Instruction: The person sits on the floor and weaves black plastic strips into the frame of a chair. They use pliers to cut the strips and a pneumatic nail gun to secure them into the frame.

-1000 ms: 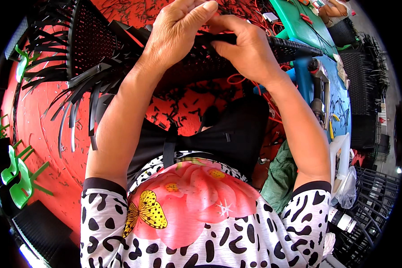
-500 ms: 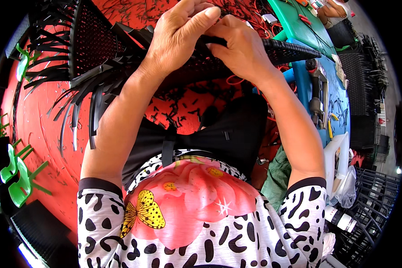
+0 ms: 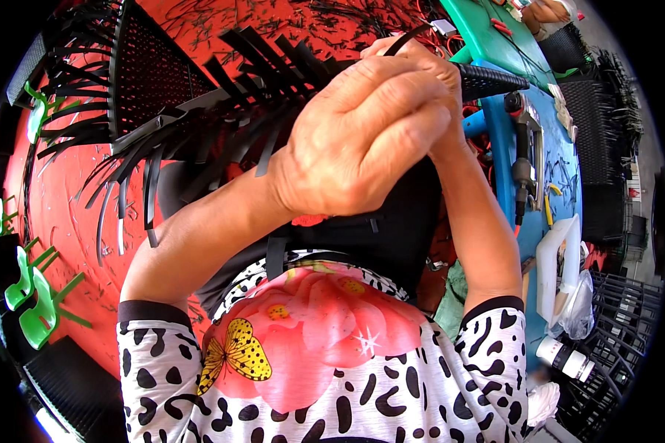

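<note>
Left hand point(image 3: 362, 136) overlaps right hand point(image 3: 430, 65); black strips point(image 3: 262, 53) alongside

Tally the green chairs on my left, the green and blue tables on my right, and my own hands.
Green chairs: 4
Green table: 1
Blue table: 1
Hands, left hand and right hand: 2
Total: 8
</note>
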`<state>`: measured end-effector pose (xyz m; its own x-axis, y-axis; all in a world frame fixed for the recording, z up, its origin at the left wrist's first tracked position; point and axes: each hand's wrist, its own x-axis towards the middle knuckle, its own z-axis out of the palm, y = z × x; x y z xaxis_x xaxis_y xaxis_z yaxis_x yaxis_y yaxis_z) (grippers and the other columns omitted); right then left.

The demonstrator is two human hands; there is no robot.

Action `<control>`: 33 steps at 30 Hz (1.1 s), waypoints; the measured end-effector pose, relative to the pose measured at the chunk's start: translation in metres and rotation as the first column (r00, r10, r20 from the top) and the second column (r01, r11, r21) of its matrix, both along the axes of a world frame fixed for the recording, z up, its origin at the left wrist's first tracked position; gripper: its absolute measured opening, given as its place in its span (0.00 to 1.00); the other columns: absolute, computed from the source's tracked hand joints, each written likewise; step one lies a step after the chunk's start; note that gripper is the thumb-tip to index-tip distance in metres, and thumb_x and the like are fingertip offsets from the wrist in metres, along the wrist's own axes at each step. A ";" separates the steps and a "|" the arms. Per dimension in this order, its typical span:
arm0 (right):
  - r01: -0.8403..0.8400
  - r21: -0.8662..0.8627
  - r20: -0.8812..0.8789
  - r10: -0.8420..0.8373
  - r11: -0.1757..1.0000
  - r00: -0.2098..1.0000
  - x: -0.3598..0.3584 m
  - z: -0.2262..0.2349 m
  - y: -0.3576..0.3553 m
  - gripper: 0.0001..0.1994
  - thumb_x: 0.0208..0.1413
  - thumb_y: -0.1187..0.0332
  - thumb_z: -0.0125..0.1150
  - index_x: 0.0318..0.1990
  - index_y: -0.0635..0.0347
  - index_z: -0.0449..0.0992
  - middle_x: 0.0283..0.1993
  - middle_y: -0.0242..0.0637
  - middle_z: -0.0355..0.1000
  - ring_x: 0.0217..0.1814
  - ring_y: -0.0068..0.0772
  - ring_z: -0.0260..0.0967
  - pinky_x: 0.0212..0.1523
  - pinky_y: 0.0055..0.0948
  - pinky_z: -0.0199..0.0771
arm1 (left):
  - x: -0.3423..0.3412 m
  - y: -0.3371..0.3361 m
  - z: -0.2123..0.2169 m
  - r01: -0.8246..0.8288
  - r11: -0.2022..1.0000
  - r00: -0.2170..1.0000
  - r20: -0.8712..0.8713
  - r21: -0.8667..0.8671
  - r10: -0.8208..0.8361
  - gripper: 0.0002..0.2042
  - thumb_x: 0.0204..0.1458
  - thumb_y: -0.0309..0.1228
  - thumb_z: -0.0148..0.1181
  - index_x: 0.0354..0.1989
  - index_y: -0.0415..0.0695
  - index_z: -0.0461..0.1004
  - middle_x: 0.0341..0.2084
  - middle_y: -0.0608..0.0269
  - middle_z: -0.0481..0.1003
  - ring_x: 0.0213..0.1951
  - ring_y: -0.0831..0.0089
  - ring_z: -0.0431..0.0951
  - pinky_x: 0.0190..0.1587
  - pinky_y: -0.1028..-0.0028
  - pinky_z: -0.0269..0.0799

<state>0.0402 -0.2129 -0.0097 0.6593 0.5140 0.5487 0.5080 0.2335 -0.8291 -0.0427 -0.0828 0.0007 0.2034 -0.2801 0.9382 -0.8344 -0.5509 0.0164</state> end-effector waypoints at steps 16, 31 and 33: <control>0.183 -0.010 -0.099 -0.183 0.983 0.978 -0.020 -0.001 0.005 0.11 0.62 0.69 0.58 0.28 0.65 0.73 0.26 0.30 0.75 0.26 0.15 0.64 0.30 0.17 0.66 | 0.032 0.044 0.001 -0.264 0.856 0.614 -0.607 0.445 0.505 0.05 0.50 0.29 0.59 0.29 0.41 0.73 0.22 0.52 0.75 0.31 0.48 0.77 0.32 0.56 0.72; 0.130 -0.459 0.038 -0.127 0.879 0.991 -0.007 0.070 0.010 0.13 0.58 0.70 0.58 0.22 0.62 0.69 0.19 0.34 0.68 0.23 0.20 0.64 0.24 0.25 0.64 | 0.013 0.026 -0.025 -0.469 0.804 0.680 -0.432 0.364 0.592 0.06 0.49 0.30 0.59 0.31 0.42 0.71 0.24 0.59 0.73 0.28 0.57 0.77 0.29 0.60 0.71; 0.305 -0.444 0.316 -0.172 0.842 0.933 0.005 0.072 0.026 0.16 0.56 0.70 0.59 0.18 0.65 0.66 0.14 0.39 0.63 0.17 0.25 0.62 0.20 0.30 0.61 | 0.014 0.028 -0.025 -0.465 0.811 0.698 -0.417 0.357 0.583 0.07 0.49 0.30 0.60 0.31 0.42 0.72 0.23 0.59 0.73 0.28 0.58 0.77 0.29 0.60 0.71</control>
<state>0.0456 -0.1865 0.0618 0.6680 0.5999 0.4402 0.7027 -0.3141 -0.6384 -0.0288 -0.0553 -0.0247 0.7839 -0.1603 0.5999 -0.3172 -0.9339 0.1649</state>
